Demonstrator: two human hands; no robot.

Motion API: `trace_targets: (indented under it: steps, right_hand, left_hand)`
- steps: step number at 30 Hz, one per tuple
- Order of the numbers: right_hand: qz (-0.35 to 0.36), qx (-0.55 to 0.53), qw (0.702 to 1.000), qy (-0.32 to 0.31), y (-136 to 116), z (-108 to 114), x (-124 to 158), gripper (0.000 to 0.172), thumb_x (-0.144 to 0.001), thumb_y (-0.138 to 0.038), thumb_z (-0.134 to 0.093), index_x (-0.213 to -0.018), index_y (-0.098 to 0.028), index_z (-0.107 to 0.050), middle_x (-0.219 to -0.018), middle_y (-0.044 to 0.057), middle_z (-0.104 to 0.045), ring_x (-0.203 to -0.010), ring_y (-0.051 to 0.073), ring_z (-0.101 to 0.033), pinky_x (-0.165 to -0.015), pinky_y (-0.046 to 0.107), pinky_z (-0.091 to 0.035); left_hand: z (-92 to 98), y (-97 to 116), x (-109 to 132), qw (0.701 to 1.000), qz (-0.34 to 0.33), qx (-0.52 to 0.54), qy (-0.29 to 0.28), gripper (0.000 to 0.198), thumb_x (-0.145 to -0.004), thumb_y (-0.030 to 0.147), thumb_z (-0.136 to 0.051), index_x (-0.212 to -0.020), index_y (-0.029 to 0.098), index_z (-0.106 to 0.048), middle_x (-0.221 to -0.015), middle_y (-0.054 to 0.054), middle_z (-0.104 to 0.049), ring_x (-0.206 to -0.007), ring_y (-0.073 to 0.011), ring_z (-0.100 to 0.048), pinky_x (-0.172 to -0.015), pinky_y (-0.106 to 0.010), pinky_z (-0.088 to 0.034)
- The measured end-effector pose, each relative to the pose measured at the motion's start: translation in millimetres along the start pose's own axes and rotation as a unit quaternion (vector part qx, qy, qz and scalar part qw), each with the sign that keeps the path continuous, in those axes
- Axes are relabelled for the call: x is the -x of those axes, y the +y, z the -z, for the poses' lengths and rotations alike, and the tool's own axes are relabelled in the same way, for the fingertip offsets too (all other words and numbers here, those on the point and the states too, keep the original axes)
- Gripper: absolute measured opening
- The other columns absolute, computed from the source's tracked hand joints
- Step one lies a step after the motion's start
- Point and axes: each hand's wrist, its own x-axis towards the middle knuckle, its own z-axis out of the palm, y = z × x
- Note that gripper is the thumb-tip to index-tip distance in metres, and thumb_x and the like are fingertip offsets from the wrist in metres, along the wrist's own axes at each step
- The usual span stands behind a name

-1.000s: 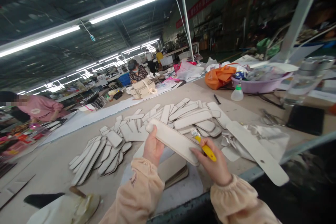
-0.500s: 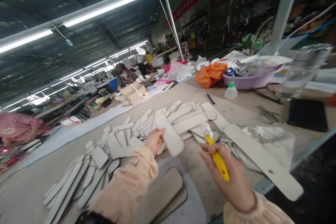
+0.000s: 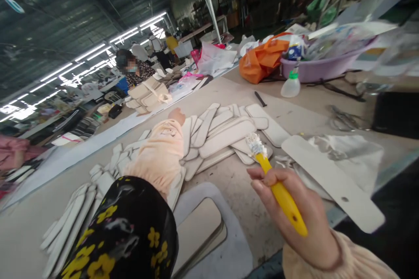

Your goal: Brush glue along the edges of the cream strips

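Note:
My right hand (image 3: 294, 213) is closed round the yellow handle of a small glue brush (image 3: 262, 157), whose white bristles point up and away over the table. My left arm in a peach sleeve stretches far across a spread of white oblong strips (image 3: 225, 135). Only the back of my left hand (image 3: 177, 116) shows at the far side of that pile, with the fingers hidden. A stack of tan boards (image 3: 196, 226) lies on a grey mat (image 3: 232, 253) near me. One long white strip (image 3: 330, 178) overhangs the table edge at the right.
A purple basin (image 3: 321, 69) of odds and ends, an orange bag (image 3: 262, 59) and a squeeze bottle (image 3: 290, 85) stand at the back right. Scissors (image 3: 343, 117) and crumpled foil (image 3: 353, 152) lie to the right. A seated person (image 3: 132, 69) works farther down the table.
My left hand has carried the strip it held away from me and reached out over the far side of the pile. My right hand has lifted the brush off the strip and drawn back.

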Motion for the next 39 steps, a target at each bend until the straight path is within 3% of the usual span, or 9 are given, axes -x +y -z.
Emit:
trace_targets:
  steps: [3, 5, 7, 11, 14, 17, 23, 32, 39]
  right_hand:
    - [0.03, -0.001, 0.999, -0.023, -3, -1, 1, 0.013, -0.086, -0.029, -0.063, -0.093, -0.028, -0.052, -0.088, 0.003, -0.069, -0.076, 0.019, -0.069, -0.064, 0.028, -0.054]
    - [0.063, -0.003, 0.996, -0.057, -5, -3, 4, 0.011, -0.086, -0.031, -0.062, -0.093, -0.027, -0.054, -0.08, 0.002, -0.067, -0.067, 0.017, -0.065, -0.059, 0.028, -0.051]
    - [0.073, -0.018, 0.993, -0.089, -7, -6, 9, 0.007, -0.087, -0.029, -0.06, -0.092, -0.025, -0.056, -0.075, 0.001, -0.064, -0.062, 0.014, -0.061, -0.056, 0.026, -0.048]
    - [0.03, -0.062, 0.986, -0.153, -11, -21, 28, 0.009, -0.091, -0.024, -0.056, -0.1, -0.023, -0.059, -0.073, -0.001, -0.06, -0.061, 0.011, -0.058, -0.058, 0.024, -0.045]
    - [-0.018, -0.105, 0.974, -0.2, -15, -39, 49, 0.012, -0.094, -0.027, -0.052, -0.102, -0.022, -0.058, -0.068, -0.002, -0.057, -0.059, 0.012, -0.056, -0.057, 0.024, -0.045]
    - [-0.062, -0.157, 0.957, -0.235, -24, -61, 69, 0.015, -0.095, -0.031, -0.049, -0.099, -0.021, -0.06, -0.063, -0.002, -0.054, -0.056, 0.013, -0.052, -0.055, 0.026, -0.043]
    - [-0.137, -0.195, 0.924, -0.3, -54, -110, 104, 0.024, -0.095, -0.04, -0.049, -0.092, -0.019, -0.06, -0.057, -0.003, -0.051, -0.053, 0.012, -0.047, -0.053, 0.026, -0.038]
    - [-0.212, -0.191, 0.893, -0.347, -83, -175, 140, 0.031, -0.094, -0.047, -0.046, -0.085, -0.019, -0.056, -0.05, -0.006, -0.046, -0.049, 0.01, -0.044, -0.051, 0.023, -0.035]
    - [-0.227, -0.045, 0.927, -0.294, -77, -158, 110, 0.03, -0.09, -0.048, -0.047, -0.08, -0.022, -0.059, -0.047, -0.004, -0.05, -0.047, 0.015, -0.049, -0.051, 0.027, -0.038]
  left_hand:
    - [48.3, -7, 30, 0.992, -0.031, -0.12, -0.026, 0.032, -0.099, 0.031, -0.041, -0.109, 0.008, -0.061, -0.108, -0.007, -0.062, -0.101, -0.0193, -0.062, -0.088, -0.04, -0.05]
    - [86.6, -15, 76, 0.982, -0.059, -0.176, -0.04, 0.03, -0.097, 0.029, -0.045, -0.098, 0.007, -0.066, -0.097, -0.005, -0.064, -0.099, -0.0178, -0.062, -0.093, -0.041, -0.047]
    - [126.6, -29, 141, 0.973, -0.089, -0.207, -0.038, 0.018, -0.085, 0.026, -0.065, -0.092, 0.011, -0.07, -0.091, -0.004, -0.067, -0.096, -0.0179, -0.062, -0.097, -0.039, -0.044]
    - [195.6, -69, 290, 0.966, -0.121, -0.23, 0.013, 0.018, -0.084, 0.03, -0.064, -0.093, 0.017, -0.07, -0.098, -0.007, -0.068, -0.096, -0.0204, -0.063, -0.093, -0.039, -0.05]
    - [221.5, -104, 383, 0.956, -0.149, -0.253, 0.021, 0.022, -0.085, 0.026, -0.063, -0.106, 0.018, -0.066, -0.11, -0.009, -0.064, -0.102, -0.0215, -0.061, -0.091, -0.041, -0.052]
    - [225.8, -128, 434, 0.949, -0.2, -0.244, 0.001, 0.024, -0.086, 0.016, -0.061, -0.109, 0.019, -0.064, -0.113, -0.011, -0.062, -0.105, -0.0214, -0.059, -0.088, -0.04, -0.053]
    - [219.8, -140, 447, 0.934, -0.284, -0.217, 0.0, 0.027, -0.083, 0.009, -0.063, -0.108, 0.019, -0.065, -0.105, -0.01, -0.065, -0.099, -0.0202, -0.059, -0.084, -0.04, -0.054]
    - [217.7, -146, 446, 0.931, -0.308, -0.199, -0.005, 0.02, -0.084, 0.011, -0.064, -0.102, 0.019, -0.068, -0.098, -0.008, -0.07, -0.09, -0.0178, -0.061, -0.079, -0.036, -0.056]
    - [217.9, -150, 444, 0.931, -0.31, -0.194, 0.003, 0.018, -0.086, 0.015, -0.062, -0.102, 0.02, -0.069, -0.097, -0.007, -0.07, -0.088, -0.0169, -0.062, -0.08, -0.035, -0.056]
